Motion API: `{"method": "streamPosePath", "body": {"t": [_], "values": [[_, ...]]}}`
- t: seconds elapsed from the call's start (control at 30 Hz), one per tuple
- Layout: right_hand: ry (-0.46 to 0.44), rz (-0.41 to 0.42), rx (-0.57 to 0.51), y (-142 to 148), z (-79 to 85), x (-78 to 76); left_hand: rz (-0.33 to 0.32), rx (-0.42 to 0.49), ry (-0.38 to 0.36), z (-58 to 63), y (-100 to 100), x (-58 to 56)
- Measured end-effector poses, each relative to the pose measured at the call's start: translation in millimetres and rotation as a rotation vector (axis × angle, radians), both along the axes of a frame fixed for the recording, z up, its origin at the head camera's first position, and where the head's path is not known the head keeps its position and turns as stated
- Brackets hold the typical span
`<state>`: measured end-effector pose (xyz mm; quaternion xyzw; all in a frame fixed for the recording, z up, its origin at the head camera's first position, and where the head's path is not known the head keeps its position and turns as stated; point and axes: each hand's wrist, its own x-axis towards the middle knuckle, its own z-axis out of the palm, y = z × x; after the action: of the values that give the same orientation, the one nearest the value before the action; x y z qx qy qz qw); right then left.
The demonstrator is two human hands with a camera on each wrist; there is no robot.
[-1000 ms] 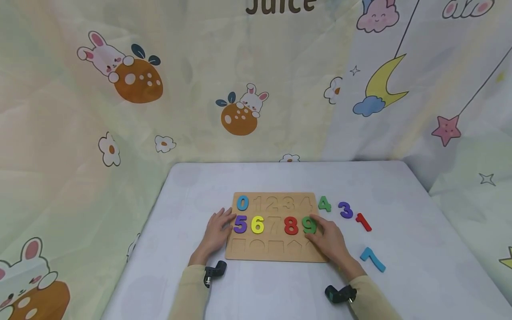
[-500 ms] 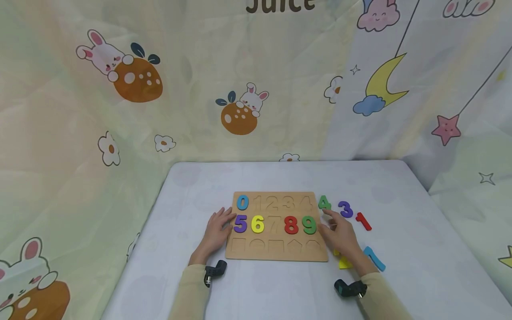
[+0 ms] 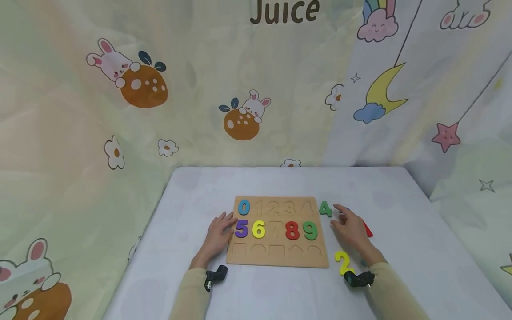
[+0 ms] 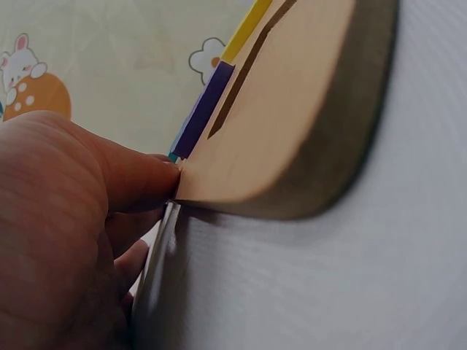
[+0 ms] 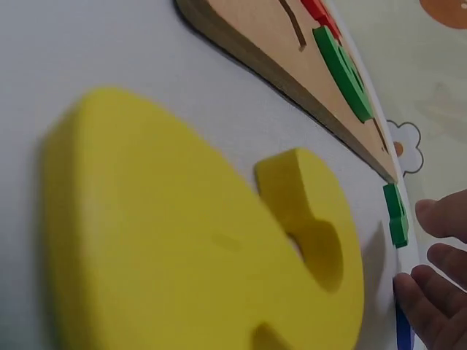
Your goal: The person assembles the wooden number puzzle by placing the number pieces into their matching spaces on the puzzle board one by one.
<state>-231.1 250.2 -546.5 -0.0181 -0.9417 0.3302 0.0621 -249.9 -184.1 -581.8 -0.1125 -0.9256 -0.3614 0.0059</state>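
Observation:
A wooden number board [image 3: 276,261] lies on the table with blue 0 [image 3: 244,207], purple 5 [image 3: 242,229], yellow 6 [image 3: 258,229], red 8 [image 3: 292,230] and green 9 [image 3: 310,230] in it. My left hand [image 3: 218,233] rests at the board's left edge; in the left wrist view its thumb [image 4: 142,175] touches the corner near the 5. Over the loose purple 3 [image 5: 403,324] reaches my right hand [image 3: 352,229], thumb and fingers apart; the hand mostly hides the 3 in the head view. Green 4 [image 3: 326,209] lies just left of these fingers.
A loose yellow 2 [image 3: 343,262] lies right of the board, beside the right wrist camera [image 3: 359,279]. Part of a red 1 [image 3: 367,229] shows behind the right hand. The right forearm covers most of the blue 7. A patterned cloth [image 3: 192,89] hangs behind the table.
My right hand has left the green 9 and moved right, past the 4, to the purple 3. The yellow 2 has come into sight. The left hand stays at the board.

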Motion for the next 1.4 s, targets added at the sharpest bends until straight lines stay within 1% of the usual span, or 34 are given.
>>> {"method": "streamPosePath", "body": {"t": [0.17,0.33,0.5,0.63,0.8,1.2,1.3,1.4], "values": [[-0.056,0.034,0.037,-3,-4.5,-13.5,-0.003,-0.003,0.006,-0.5,1,3.2],[-0.109,0.032,0.032,-8,-4.4,-25.4,0.001,-0.017,0.013,1.9,2,3.0],[-0.114,0.033,0.063,-7,-3.9,-32.2,0.01,-0.015,-0.009,3.9,3,2.3],[-0.106,0.041,0.093,-4,-3.4,-35.0,0.013,-0.018,-0.021,6.0,4,1.2],[-0.1,0.059,0.107,-2,-4.5,-36.6,0.018,-0.019,-0.02,5.2,4,0.3],[-0.137,0.095,0.109,-2,-0.9,-39.8,0.034,0.0,-0.038,3.4,4,0.8],[-0.127,0.104,0.105,-2,-1.0,-40.3,0.03,-0.002,-0.039,4.2,3,1.3],[-0.098,0.088,0.101,-2,-2.4,-39.4,0.018,-0.002,-0.04,6.1,3,1.4]]}}
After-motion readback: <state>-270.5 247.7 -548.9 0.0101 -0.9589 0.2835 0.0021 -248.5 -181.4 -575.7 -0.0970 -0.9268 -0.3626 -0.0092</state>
